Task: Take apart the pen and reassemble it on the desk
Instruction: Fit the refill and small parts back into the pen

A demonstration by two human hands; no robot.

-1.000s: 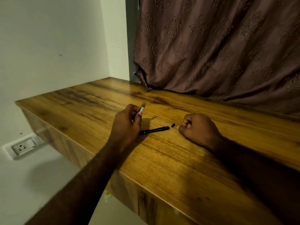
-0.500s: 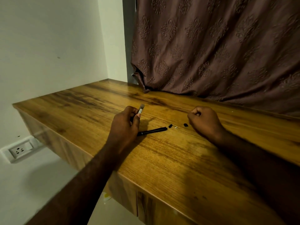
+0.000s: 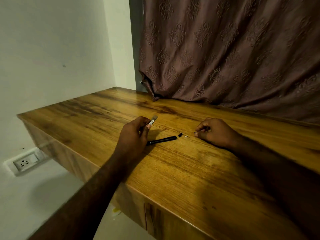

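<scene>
The black pen barrel [image 3: 161, 140] lies on the table [image 3: 190, 179]. Left of it, the left hand [image 3: 133, 135] pinches a grey pen piece [image 3: 153, 120] in its grip. Right of the barrel lie a small black part [image 3: 180, 135] and a tiny pale bit [image 3: 186, 136], then the curled right hand [image 3: 214, 131], perhaps pinching something dark. Better keep all small parts close together.

Tabletop [image 3: 173, 170]: wood-grain finish, smooth, a soft sheen, dark streaks along the grain. Barrel [image 3: 162, 140]: black, looks plastic, slightly glossy. Small black bit [image 3: 180, 135] beside its end: same dark look, too small to tell the material. Refill [image 3: 153, 120] in left hand: pale, translucent, plastic-like, with a printed label. Curtain [image 3: 225, 52]: brown cloth, matt, embossed pattern. Wall [image 3: 52, 49]: matt paint. Socket [image 3: 26, 161]: white smooth plastic.
</scene>
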